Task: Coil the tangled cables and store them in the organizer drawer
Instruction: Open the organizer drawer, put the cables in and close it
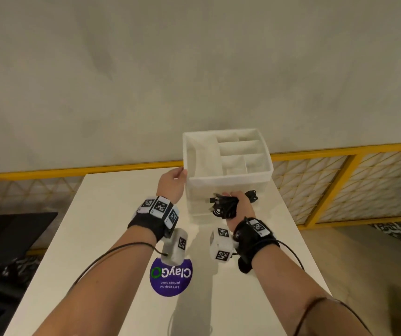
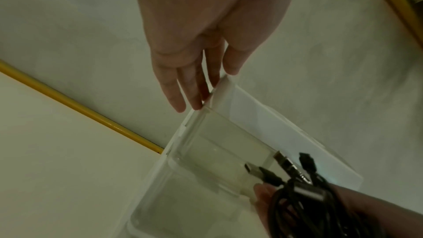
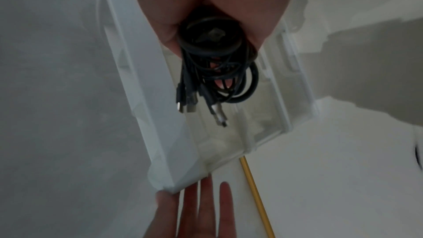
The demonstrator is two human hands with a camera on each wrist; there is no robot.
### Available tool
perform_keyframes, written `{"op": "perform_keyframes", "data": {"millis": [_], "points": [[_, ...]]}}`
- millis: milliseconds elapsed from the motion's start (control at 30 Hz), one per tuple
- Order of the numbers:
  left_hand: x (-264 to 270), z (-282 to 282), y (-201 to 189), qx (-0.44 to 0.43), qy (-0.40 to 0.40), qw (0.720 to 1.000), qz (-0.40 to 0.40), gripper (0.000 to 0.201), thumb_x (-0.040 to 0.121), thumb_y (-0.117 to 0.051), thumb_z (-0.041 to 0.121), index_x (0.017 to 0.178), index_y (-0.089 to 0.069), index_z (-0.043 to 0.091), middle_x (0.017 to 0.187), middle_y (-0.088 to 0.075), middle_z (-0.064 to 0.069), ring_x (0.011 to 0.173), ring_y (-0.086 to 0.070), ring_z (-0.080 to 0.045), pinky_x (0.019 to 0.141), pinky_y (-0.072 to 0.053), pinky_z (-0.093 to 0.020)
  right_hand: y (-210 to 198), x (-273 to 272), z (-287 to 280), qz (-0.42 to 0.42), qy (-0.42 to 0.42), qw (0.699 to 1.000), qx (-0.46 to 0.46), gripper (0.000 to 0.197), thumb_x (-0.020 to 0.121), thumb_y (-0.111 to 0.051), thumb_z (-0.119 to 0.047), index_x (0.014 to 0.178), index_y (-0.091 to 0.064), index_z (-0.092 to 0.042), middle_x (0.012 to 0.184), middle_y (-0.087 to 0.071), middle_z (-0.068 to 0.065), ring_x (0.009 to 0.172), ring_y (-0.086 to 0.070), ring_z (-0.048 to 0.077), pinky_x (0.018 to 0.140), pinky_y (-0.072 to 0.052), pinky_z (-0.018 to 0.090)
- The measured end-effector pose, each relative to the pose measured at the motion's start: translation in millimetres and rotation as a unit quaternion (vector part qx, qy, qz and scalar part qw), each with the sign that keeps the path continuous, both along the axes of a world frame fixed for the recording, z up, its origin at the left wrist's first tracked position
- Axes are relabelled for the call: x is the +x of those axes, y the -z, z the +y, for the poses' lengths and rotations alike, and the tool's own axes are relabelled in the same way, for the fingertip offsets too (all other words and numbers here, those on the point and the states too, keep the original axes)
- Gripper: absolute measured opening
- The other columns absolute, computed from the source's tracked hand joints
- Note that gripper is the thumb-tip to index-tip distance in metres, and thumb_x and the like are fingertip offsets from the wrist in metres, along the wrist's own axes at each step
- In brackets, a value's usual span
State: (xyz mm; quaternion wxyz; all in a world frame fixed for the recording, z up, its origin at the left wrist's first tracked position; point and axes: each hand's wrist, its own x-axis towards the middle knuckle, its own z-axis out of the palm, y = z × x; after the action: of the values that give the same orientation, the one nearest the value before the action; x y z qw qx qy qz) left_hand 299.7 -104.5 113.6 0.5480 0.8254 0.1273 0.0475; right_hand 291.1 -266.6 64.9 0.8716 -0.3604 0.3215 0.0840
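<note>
Nearly at the storing stage, judging by how things lie. Black cables [image 1: 228, 206] gathered into one loose bundle, gripped in the right hand [image 1: 239, 204], fingers [image 3: 170, 37] curled round the loops and clenched on them; plug ends poking out past the fingertips, toward the front wall of the white organizer drawer [image 1: 228, 187]. Bundle held just in front of that wall and a little above the surface [image 1: 112, 214], not yet over the rim and not inside any compartment. Seen from the right wrist, loops more bunched than neatly wound, several strands crossing and connectors dangling free, so coiling probably only roughly done. Left hand [image 1: 171, 183] at the drawer's near left corner, fingers [image 2: 181, 86] straight and released, tips touching the corner edge, gripping nothing, seemingly steadying the drawer. Compartments beyond the fingers all showing bare white lining in the head view: one long section on the left, smaller divided ones on the right, nothing stored so far as visible. Left to do, as a judgement: lift the bundle over the front rim, lower it into a compartment, likely the long one nearest the left fingers, tuck the loose plugs in, let go. No other cables visible on the surface; only a purple round sticker [image 1: 171, 277] back near the wrists. Impossible to tell whether further cables lie out of view.
</note>
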Motion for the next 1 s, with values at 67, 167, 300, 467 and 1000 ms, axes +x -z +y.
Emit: {"op": "perform_keyframes", "data": {"millis": [67,167,300,467,1000], "points": [[0.9,3.3,6.3,-0.016,-0.013,1.000,0.001,0.038,0.093,-0.050,0.026,0.126,-0.058,0.009,0.128,-0.062,-0.013,0.119,-0.056,-0.030,0.104,-0.043,-0.048,-0.7,0.8,3.9,0.000,0.009,1.000,0.021,0.022,0.087,-0.048,-0.009,0.065,-0.054,-0.009,0.071,-0.058,0.006,0.064,-0.058,0.022,0.064,-0.049,0.034],[2.4,6.9,12.0,-0.033,-0.018,0.999,0.000,0.038,0.091,-0.053,0.029,0.123,-0.061,0.011,0.125,-0.064,-0.011,0.117,-0.058,-0.028,0.103,-0.044,-0.048,-2.7,-1.7,7.7,0.004,0.005,1.000,0.023,0.015,0.086,-0.048,-0.011,0.076,-0.059,-0.008,0.081,-0.063,0.009,0.075,-0.061,0.026,0.087,-0.051,0.042],[4.7,9.7,16.0,-0.029,-0.011,0.999,0.004,0.040,0.089,-0.053,0.034,0.123,-0.061,0.014,0.125,-0.065,-0.009,0.117,-0.059,-0.027,0.102,-0.044,-0.049,-0.4,-13.2,9.4,0.020,0.008,1.000,0.008,0.011,0.084,-0.052,-0.013,0.081,-0.061,-0.008,0.086,-0.065,0.010,0.079,-0.062,0.027,0.090,-0.049,0.042],[0.8,6.3,12.6,-0.026,-0.011,1.000,-0.013,0.035,0.092,-0.050,0.028,0.120,-0.062,0.011,0.115,-0.068,-0.011,0.108,-0.062,-0.030,0.097,-0.048,-0.049,5.9,-40.3,4.8,0.033,0.021,0.999,0.013,0.008,0.085,-0.054,-0.015,0.081,-0.059,-0.010,0.083,-0.062,0.007,0.077,-0.061,0.024,0.076,-0.052,0.037],[1.6,2.9,10.9,-0.047,-0.011,0.999,0.021,0.036,0.094,-0.047,0.030,0.125,-0.057,0.013,0.116,-0.066,-0.010,0.105,-0.064,-0.028,0.086,-0.055,-0.048,5.4,-88.3,-7.5,0.095,0.063,0.992,-0.044,0.020,0.078,-0.062,-0.020,0.091,-0.063,-0.004,0.080,-0.064,0.011,0.069,-0.062,0.026,0.058,-0.048,0.032]]}}
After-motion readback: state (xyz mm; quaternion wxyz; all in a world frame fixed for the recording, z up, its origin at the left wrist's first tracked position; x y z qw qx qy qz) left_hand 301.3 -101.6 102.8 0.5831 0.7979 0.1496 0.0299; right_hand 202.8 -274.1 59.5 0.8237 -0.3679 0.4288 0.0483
